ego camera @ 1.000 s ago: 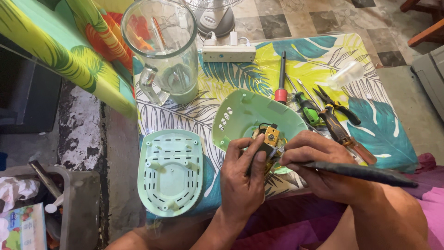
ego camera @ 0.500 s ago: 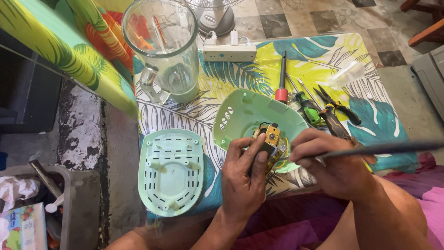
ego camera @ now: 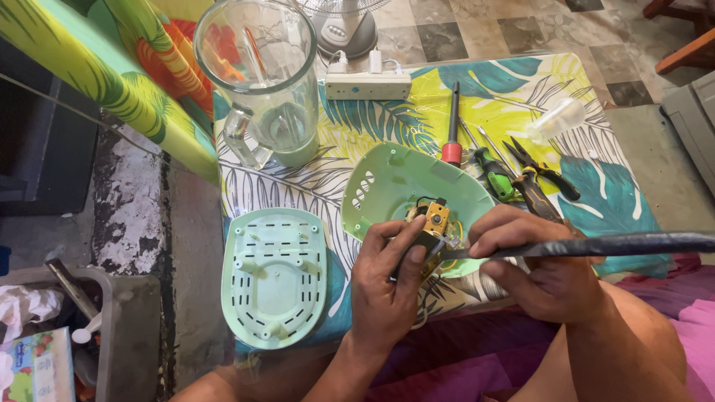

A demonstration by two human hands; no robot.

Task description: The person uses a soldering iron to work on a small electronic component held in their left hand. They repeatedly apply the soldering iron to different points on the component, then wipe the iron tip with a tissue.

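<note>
A pale green blender base housing (ego camera: 387, 186) lies tilted on a small table with a leaf-print cloth (ego camera: 514, 104). A small motor with brass and copper parts (ego camera: 433, 222) sits at its open side. My left hand (ego camera: 383, 286) grips the motor from below with thumb and fingers. My right hand (ego camera: 540, 264) holds a long dark tool (ego camera: 640, 244) whose tip rests at the motor; its handle runs off to the right edge. The green vented bottom cover (ego camera: 274, 274) lies flat to the left of my left hand.
A clear blender jar (ego camera: 261, 74) stands at the table's back left. A white power strip (ego camera: 368, 84), a red-tipped screwdriver (ego camera: 451, 123), a green-handled screwdriver (ego camera: 495, 179) and pliers (ego camera: 544, 175) lie behind the housing. A grey bin (ego camera: 112, 327) stands at the lower left.
The dark tool in my right hand has swung up from pointing down-right to nearly level. My left hand keeps its hold on the motor.
</note>
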